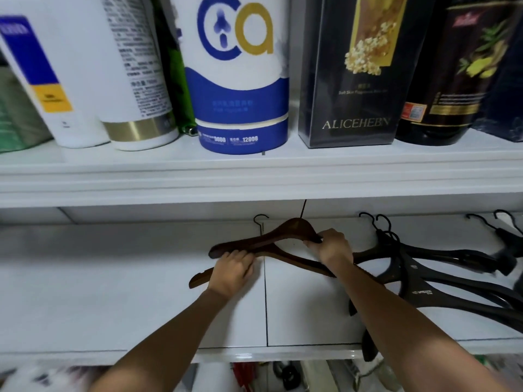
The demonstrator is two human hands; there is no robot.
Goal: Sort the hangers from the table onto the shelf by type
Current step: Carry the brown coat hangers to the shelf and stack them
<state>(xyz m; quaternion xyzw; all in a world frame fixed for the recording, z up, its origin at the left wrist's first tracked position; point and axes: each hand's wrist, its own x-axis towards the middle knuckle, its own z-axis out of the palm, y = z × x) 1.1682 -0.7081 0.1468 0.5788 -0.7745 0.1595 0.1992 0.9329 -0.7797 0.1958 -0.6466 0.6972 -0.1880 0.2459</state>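
Two brown wooden hangers lie stacked on the white shelf (113, 292), hooks toward the back. The upper brown hanger (271, 236) lies across the lower brown hanger (294, 260). My left hand (233, 268) grips the left arms of the brown hangers where they cross. The upper hanger's right shoulder is pinched by my right hand (332, 246). A pile of black plastic hangers (424, 275) lies on the same shelf to the right, partly behind my right forearm.
The shelf above carries white bottles (93, 66), a blue and white canister (240, 80), a dark box (359, 69) and a dark pouch (452, 69). Another black hanger (506, 241) lies at the far right. Blurred items sit below the shelf edge.
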